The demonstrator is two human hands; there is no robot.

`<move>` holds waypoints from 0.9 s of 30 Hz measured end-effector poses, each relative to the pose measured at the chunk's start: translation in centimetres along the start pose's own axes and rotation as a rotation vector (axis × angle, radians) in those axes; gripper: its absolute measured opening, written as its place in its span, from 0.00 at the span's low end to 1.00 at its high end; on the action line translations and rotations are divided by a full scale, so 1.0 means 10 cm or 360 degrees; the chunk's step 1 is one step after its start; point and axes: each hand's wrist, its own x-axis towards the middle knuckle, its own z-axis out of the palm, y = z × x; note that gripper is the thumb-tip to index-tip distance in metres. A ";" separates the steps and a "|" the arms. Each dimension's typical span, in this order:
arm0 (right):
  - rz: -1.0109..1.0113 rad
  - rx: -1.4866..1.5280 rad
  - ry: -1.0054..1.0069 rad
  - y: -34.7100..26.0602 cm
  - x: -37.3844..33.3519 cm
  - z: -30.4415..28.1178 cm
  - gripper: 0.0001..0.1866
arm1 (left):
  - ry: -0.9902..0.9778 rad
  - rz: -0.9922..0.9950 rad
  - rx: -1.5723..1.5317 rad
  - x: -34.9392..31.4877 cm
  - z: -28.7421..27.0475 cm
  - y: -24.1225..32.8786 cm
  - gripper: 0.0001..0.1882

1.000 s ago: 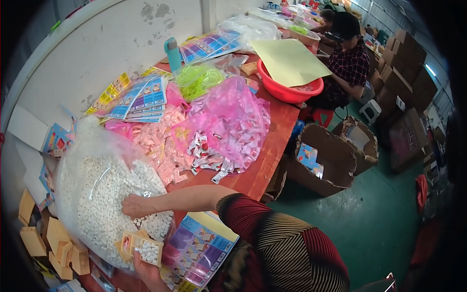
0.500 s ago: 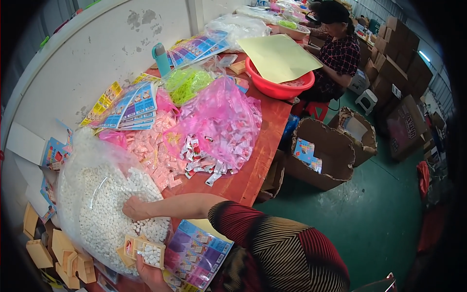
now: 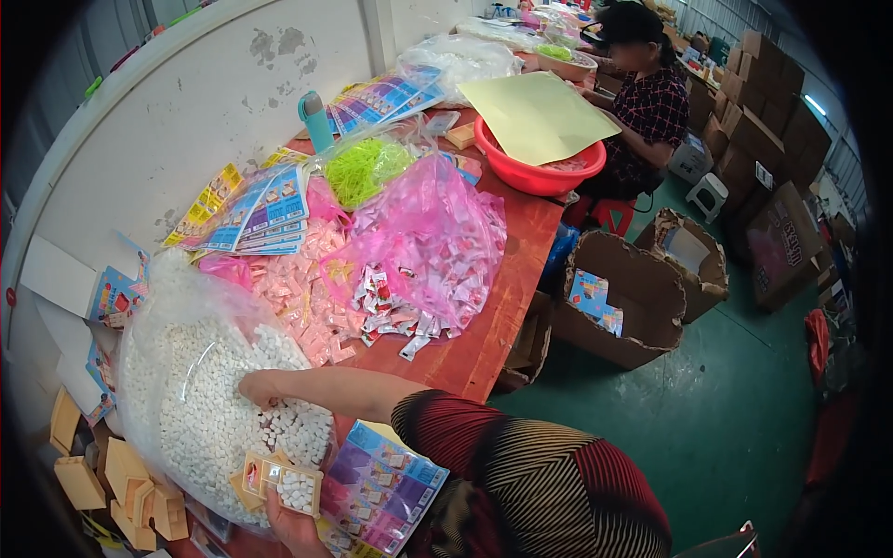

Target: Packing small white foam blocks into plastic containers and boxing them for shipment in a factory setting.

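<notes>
My left hand (image 3: 296, 532) grips a small tan box (image 3: 314, 495) at the lower edge. White chunks fill its larger compartment, and a red spot shows in the smaller section beside it. Under and behind the box lies another tan piece (image 3: 244, 490). My right hand (image 3: 263, 387) reaches into a large clear plastic bag (image 3: 149, 279) of small white chunks (image 3: 200, 391). Its fingers are curled down and closed against the chunks; what they hold, if anything, is hidden. Printed colourful sheets (image 3: 386, 484) lie right of the box, beneath my right forearm.
Pink packets (image 3: 312, 288) and a pink bag of wrapped packets (image 3: 428, 232) lie beyond. Tan boxes (image 3: 130, 474) pile up at left. A red basin (image 3: 539, 177) stands near a seated co-worker (image 3: 642, 116). Cardboard boxes (image 3: 619, 298) are on the floor at right.
My right hand has shifted slightly right, its fingers now curled more visibly over the white chunks. The left hand still holds the tan box. The whole view has moved slightly.
</notes>
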 end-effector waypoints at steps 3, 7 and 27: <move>-0.0101 -0.0184 -0.0005 -0.01 0.05 0.01 0.10 | -0.0021 -0.0014 -0.0012 -0.03 0.03 0.02 0.21; -0.0222 -0.0428 0.0187 -0.04 -0.08 -0.01 0.11 | -0.0032 -0.0054 -0.0003 -0.02 0.09 0.01 0.20; -0.0726 -0.0378 0.1644 -0.76 -0.63 -0.32 0.02 | 0.0014 -0.0040 -0.0082 -0.01 0.00 0.01 0.20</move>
